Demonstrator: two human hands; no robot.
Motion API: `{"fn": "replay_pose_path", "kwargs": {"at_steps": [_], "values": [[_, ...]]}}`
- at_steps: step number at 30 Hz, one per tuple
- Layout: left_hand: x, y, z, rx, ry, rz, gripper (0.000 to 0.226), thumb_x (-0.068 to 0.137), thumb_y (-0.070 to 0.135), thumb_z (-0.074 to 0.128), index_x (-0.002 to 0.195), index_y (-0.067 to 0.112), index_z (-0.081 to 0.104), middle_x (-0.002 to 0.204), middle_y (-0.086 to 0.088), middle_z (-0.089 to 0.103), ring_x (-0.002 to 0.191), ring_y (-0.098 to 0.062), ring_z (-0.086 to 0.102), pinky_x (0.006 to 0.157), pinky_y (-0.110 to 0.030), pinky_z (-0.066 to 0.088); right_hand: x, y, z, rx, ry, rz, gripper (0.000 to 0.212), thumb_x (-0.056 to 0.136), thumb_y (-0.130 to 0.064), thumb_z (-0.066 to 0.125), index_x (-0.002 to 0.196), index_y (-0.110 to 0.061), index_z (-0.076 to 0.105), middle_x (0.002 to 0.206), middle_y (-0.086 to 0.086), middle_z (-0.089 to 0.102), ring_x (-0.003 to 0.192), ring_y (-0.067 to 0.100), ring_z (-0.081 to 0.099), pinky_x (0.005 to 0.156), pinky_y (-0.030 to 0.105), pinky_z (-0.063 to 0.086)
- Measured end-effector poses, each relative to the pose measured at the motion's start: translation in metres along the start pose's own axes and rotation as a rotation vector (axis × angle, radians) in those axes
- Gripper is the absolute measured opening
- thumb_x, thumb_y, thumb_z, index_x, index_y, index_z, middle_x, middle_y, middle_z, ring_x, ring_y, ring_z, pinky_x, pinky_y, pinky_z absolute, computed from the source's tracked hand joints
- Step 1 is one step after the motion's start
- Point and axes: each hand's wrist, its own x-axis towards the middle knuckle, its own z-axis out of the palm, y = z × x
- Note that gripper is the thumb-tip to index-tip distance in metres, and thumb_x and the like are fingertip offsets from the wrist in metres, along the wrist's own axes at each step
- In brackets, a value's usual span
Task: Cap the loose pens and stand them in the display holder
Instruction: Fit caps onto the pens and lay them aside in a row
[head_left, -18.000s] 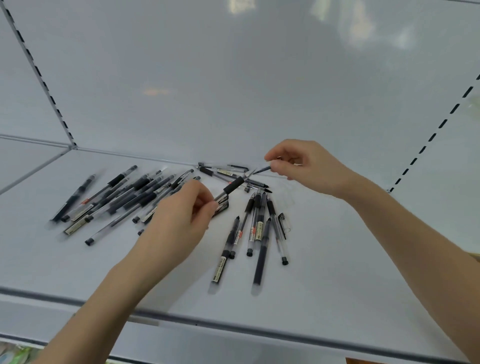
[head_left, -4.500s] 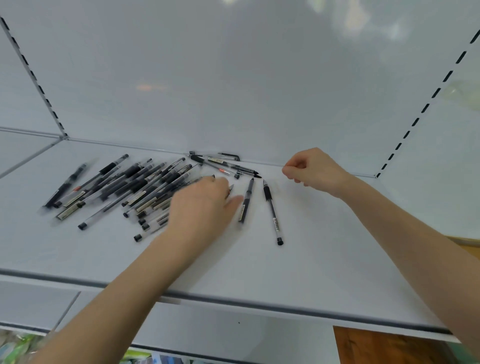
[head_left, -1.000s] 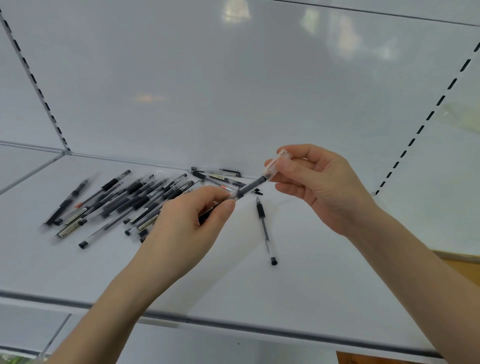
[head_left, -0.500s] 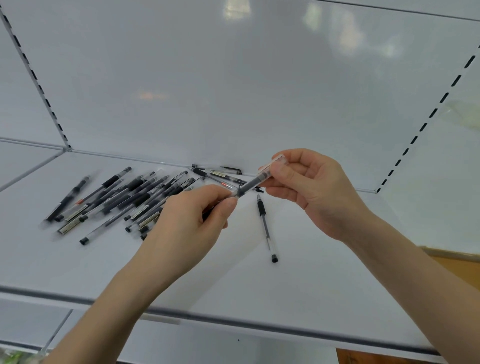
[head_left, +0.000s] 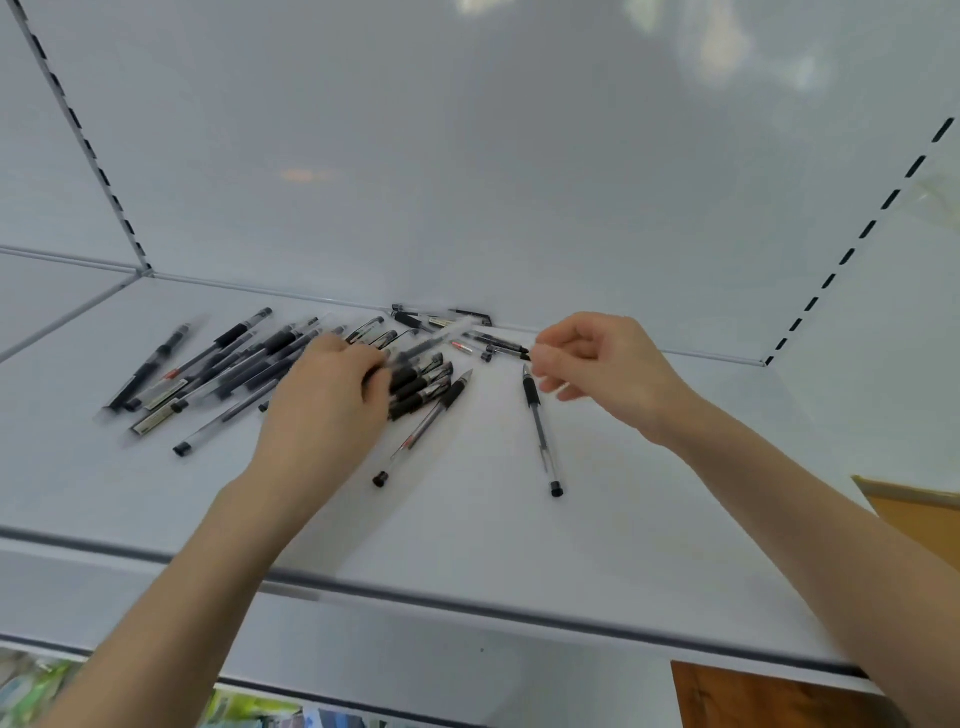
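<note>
My left hand (head_left: 327, 405) hovers over the pile of black gel pens (head_left: 223, 374) on the white shelf (head_left: 467, 525), pinching a blurred, clear-capped pen (head_left: 431, 340) that points towards the back wall. My right hand (head_left: 602, 369) is apart from it to the right, fingers loosely curled and holding nothing. Just below its fingertips lies a single pen (head_left: 540, 431) with its tip bare. Another pen (head_left: 421, 428) lies slanted beside the pile's right edge. A few more pens (head_left: 452, 322) and a small loose cap (head_left: 487, 357) rest against the back wall. No display holder is in view.
The shelf has a dark front edge (head_left: 467, 608) and a glossy white back panel (head_left: 467, 182) with slotted uprights at both sides. Below it I see coloured packets (head_left: 31, 691) at the left and a wooden surface (head_left: 769, 701) at the right.
My hands have separated. The right hand let go of the pen's cap end, and the left hand carried the capped pen down and left over the pile.
</note>
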Motion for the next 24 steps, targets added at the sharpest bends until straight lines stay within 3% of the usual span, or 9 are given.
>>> {"fn": "replay_pose_path", "kwargs": {"at_steps": [4, 7, 11, 13, 16, 17, 20, 24], "values": [[0.002, -0.018, 0.007, 0.221, -0.037, -0.059, 0.021, 0.085, -0.004, 0.044, 0.100, -0.006, 0.058, 0.092, -0.023, 0.051, 0.085, -0.038, 0.051, 0.066, -0.040, 0.035, -0.001, 0.014, -0.002, -0.264, -0.071, 0.029, 0.005, 0.084, -0.017, 0.062, 0.080, -0.013, 0.063, 0.068, -0.002, 0.063, 0.059, 0.005, 0.059, 0.056, 0.016, 0.049], [0.001, -0.016, 0.008, 0.291, -0.005, -0.004, 0.022, 0.082, -0.006, 0.047, 0.100, -0.005, 0.059, 0.088, -0.025, 0.056, 0.085, -0.041, 0.052, 0.068, -0.046, 0.041, 0.001, 0.016, -0.002, -0.350, -0.088, 0.004, 0.006, 0.084, -0.017, 0.062, 0.080, -0.014, 0.064, 0.069, -0.003, 0.062, 0.059, 0.004, 0.058, 0.058, 0.016, 0.046], [-0.008, -0.001, 0.009, 0.209, 0.085, 0.128, 0.017, 0.080, 0.014, 0.061, 0.074, -0.001, 0.063, 0.071, -0.019, 0.057, 0.070, -0.037, 0.056, 0.056, -0.036, 0.040, 0.015, 0.018, -0.005, -0.404, -0.037, -0.061, 0.006, 0.084, -0.015, 0.062, 0.079, -0.012, 0.065, 0.074, 0.003, 0.062, 0.061, 0.007, 0.057, 0.053, 0.010, 0.042], [-0.014, 0.010, 0.011, 0.179, -0.013, 0.141, 0.025, 0.082, 0.028, 0.065, 0.077, 0.003, 0.065, 0.077, -0.015, 0.058, 0.079, -0.034, 0.056, 0.060, -0.031, 0.035, 0.027, 0.017, -0.006, -0.428, 0.014, -0.098, 0.006, 0.083, -0.013, 0.062, 0.080, -0.010, 0.066, 0.075, 0.003, 0.062, 0.066, 0.013, 0.056, 0.057, 0.011, 0.041], [-0.018, 0.018, 0.016, 0.285, -0.151, 0.110, 0.036, 0.086, 0.044, 0.052, 0.094, 0.011, 0.061, 0.095, -0.006, 0.057, 0.094, -0.025, 0.052, 0.068, -0.029, 0.035, 0.047, 0.013, -0.003, -0.480, 0.037, -0.155, 0.008, 0.083, -0.012, 0.061, 0.082, -0.008, 0.068, 0.078, 0.001, 0.062, 0.073, 0.014, 0.054, 0.057, 0.007, 0.038], [-0.017, 0.019, 0.016, 0.291, -0.170, 0.093, 0.036, 0.087, 0.045, 0.049, 0.096, 0.013, 0.060, 0.097, -0.003, 0.056, 0.095, -0.023, 0.052, 0.069, -0.028, 0.035, 0.052, 0.011, 0.000, -0.497, 0.023, -0.171, 0.008, 0.083, -0.012, 0.061, 0.083, -0.007, 0.068, 0.079, 0.003, 0.063, 0.074, 0.014, 0.054, 0.059, 0.008, 0.039], [-0.015, 0.019, 0.016, 0.283, -0.187, 0.092, 0.028, 0.091, 0.038, 0.046, 0.097, 0.014, 0.058, 0.099, -0.002, 0.057, 0.095, -0.023, 0.054, 0.070, -0.028, 0.037, 0.067, 0.008, 0.011, -0.606, -0.074, -0.193, 0.012, 0.083, -0.010, 0.061, 0.089, -0.002, 0.067, 0.092, 0.011, 0.068, 0.082, 0.020, 0.059, 0.077, 0.029, 0.049], [-0.017, 0.016, 0.013, 0.160, -0.130, 0.062, 0.019, 0.090, 0.029, 0.048, 0.092, 0.012, 0.058, 0.094, -0.003, 0.057, 0.089, -0.024, 0.055, 0.070, -0.031, 0.039, 0.079, 0.008, 0.022, -0.838, -0.191, -0.166, 0.019, 0.083, -0.013, 0.062, 0.098, -0.002, 0.064, 0.102, 0.015, 0.066, 0.095, 0.029, 0.061, 0.085, 0.039, 0.050]]}}
